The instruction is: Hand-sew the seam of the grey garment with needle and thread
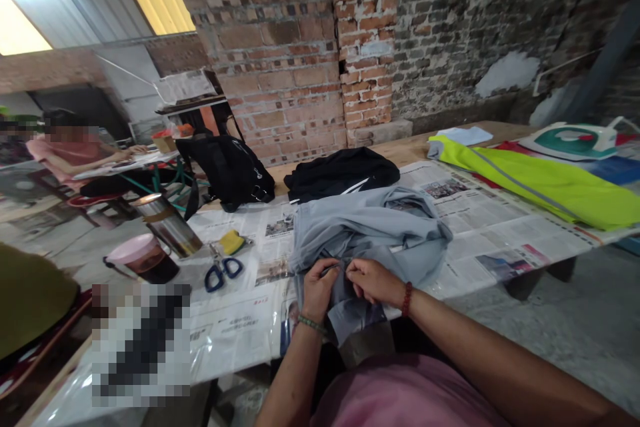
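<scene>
A light grey garment lies bunched on the newspaper-covered table, its near edge hanging toward my lap. My left hand is closed on the cloth at that near edge, thumb and forefinger pinched together. A small, thin dark thing shows by these fingertips, too small to name. Close beside it, my right hand is also closed, pinching the grey cloth with fingers curled under. Whether anything finer is between the right fingertips is hidden. Just beyond the grey garment rests a folded black garment.
On the left are blue-handled scissors, a yellow item, a steel tumbler and a lidded cup of dark drink. A black bag stands behind. A neon-yellow garment and an iron lie right. A person sits far left.
</scene>
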### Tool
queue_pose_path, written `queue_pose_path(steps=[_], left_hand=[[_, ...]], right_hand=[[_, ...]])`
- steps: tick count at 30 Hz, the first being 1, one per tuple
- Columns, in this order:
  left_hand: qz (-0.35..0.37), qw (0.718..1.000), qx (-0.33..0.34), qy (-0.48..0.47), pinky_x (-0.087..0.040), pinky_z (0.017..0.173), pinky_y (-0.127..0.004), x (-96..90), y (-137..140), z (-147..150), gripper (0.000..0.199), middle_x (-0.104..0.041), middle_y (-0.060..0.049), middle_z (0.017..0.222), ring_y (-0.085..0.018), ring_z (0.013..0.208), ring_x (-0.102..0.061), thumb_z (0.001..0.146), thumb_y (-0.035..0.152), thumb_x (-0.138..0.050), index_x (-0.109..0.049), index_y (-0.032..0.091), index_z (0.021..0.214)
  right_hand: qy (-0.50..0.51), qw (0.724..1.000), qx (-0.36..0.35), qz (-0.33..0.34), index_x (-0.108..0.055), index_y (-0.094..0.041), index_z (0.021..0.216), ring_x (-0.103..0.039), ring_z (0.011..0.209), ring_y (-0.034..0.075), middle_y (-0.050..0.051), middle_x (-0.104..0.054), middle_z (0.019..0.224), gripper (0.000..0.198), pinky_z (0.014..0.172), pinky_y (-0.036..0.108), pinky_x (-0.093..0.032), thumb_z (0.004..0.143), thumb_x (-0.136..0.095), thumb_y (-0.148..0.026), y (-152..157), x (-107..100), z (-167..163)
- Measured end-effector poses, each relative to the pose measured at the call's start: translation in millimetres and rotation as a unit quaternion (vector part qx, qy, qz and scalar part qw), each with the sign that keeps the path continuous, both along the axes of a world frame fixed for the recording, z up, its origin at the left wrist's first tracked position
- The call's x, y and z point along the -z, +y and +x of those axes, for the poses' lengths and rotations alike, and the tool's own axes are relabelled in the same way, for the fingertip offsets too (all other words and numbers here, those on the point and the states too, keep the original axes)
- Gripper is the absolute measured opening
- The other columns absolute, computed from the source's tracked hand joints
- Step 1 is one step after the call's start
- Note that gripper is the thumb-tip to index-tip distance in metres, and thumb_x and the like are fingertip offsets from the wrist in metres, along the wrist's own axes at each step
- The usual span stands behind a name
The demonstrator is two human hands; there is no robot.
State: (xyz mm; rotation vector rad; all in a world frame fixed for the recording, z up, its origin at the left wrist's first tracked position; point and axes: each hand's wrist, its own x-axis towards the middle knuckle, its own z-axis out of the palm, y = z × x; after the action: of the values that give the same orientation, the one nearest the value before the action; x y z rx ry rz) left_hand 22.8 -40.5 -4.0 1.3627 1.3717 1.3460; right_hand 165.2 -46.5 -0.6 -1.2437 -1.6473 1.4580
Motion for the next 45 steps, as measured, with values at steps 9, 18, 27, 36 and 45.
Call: queue_pose_path(steps=[9, 18, 27, 36, 45], left_hand=[[0.028, 0.999, -0.002, 0.027, -0.042, 0.074, -0.028, -0.8, -1.8, 0.2, 0.010, -0.065, -0.001, 0.068, -0.018, 0.074, -0.057, 0.057, 0.020, -0.062, -0.069, 0.021, 0.063], [0.148, 0.985, 0.045, 0.074, -0.044, 0.068, -0.027, 5.1, -0.8, -1.0, 0.011, -0.063, -0.002, 0.069, -0.016, 0.070, -0.057, 0.064, 0.018, -0.061, -0.070, 0.023, 0.066], [0.119, 0.989, 0.056, 0.073, -0.044, 0.071, -0.027, 8.4, -1.1, 0.1, 0.016, -0.064, -0.002, 0.076, -0.017, 0.075, -0.058, 0.065, 0.017, -0.061, -0.069, 0.021, 0.078], [0.098, 0.990, 0.040, 0.097, -0.044, 0.073, -0.025, 8.4, -1.3, 1.0, 0.010, -0.067, 0.000, 0.075, -0.016, 0.075, -0.059, 0.065, 0.017, -0.059, -0.067, 0.021, 0.070], [0.118, 0.986, 0.044, 0.105, -0.045, 0.074, -0.026, 10.8, -0.2, -1.8, 0.015, -0.067, 0.000, 0.076, -0.015, 0.076, -0.060, 0.067, 0.013, -0.056, -0.067, 0.021, 0.072]], right_hand=[[-0.090, 0.986, 0.074, 0.123, -0.053, -0.018, 0.064, -0.043, 0.041, 0.008, -0.005, -0.048, 0.050, 0.013, 0.043, 0.020, -0.029, 0.074, -0.045, -0.017, 1.0, 4.5, -2.2], [-0.066, 0.981, 0.114, 0.142, -0.049, -0.018, 0.056, -0.042, 0.050, 0.010, -0.003, -0.046, 0.050, 0.016, 0.050, 0.021, -0.028, 0.072, -0.047, -0.016, 5.5, 7.2, -10.5], [0.046, 0.995, 0.083, 0.022, -0.045, -0.019, 0.082, -0.044, 0.031, 0.007, -0.009, -0.045, 0.049, 0.011, 0.034, 0.017, -0.027, 0.075, -0.037, -0.014, 3.8, 13.1, -12.6], [-0.113, 0.906, 0.178, 0.367, -0.055, -0.016, 0.090, -0.054, 0.094, 0.020, 0.010, -0.059, 0.096, 0.021, 0.084, 0.033, -0.041, 0.074, -0.041, -0.012, 26.5, -12.9, 22.5], [0.019, 0.993, 0.005, 0.113, -0.063, -0.015, 0.095, -0.058, 0.069, 0.014, 0.003, -0.065, 0.078, 0.027, 0.066, 0.025, -0.044, 0.072, -0.049, -0.018, 40.6, 0.2, 13.2]])
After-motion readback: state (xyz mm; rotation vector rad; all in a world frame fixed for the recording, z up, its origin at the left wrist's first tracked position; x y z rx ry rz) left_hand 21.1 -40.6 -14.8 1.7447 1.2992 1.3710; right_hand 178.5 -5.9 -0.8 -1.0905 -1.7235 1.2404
